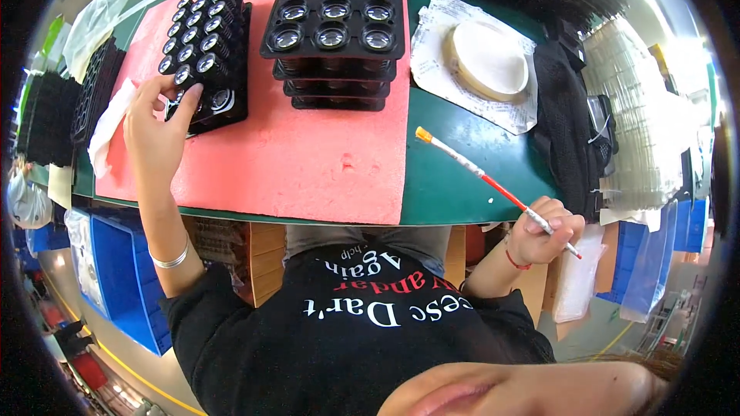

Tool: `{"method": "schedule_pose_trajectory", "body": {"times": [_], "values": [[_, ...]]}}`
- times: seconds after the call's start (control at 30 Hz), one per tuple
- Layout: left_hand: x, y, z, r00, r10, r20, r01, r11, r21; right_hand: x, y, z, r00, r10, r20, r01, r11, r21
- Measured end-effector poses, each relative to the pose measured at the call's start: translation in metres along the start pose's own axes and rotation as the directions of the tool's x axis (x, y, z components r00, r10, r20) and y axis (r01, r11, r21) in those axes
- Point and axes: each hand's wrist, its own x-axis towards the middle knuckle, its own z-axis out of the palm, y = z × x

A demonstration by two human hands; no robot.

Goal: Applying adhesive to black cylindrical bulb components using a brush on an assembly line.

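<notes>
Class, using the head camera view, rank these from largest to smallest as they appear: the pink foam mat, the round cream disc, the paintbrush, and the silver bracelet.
1. Pink foam mat, by far the largest.
2. and 3. Paintbrush and round cream disc: the brush is longer, the disc covers more area, so they are left unranked.
4. Silver bracelet on the left wrist, smallest.

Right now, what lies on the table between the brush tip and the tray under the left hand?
In the head view, only bare pink foam mat lies between brush and tray.

Black lens trays [208, 54] at eleven o'clock on a pink foam mat [308, 162]; green counter [470, 177]; red-and-white brush [493, 185] with orange tip at three o'clock.
</notes>
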Motion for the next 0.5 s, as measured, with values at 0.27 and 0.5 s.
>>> {"method": "schedule_pose_trajectory", "body": {"times": [0.27,0.5], "values": [[0.004,-0.006,0.0,0.997,-0.053,0.061,0.051,0.998,0.036,0.0,0.0,-0.001,1.0,0.0,0.006,0.0,1.0,0.013],[0.011,0.033,-0.037,0.987,-0.16,-0.017,0.161,0.975,0.154,0.003,-0.004,0.004,0.999,0.032,-0.018,-0.032,0.999,0.027]]}}
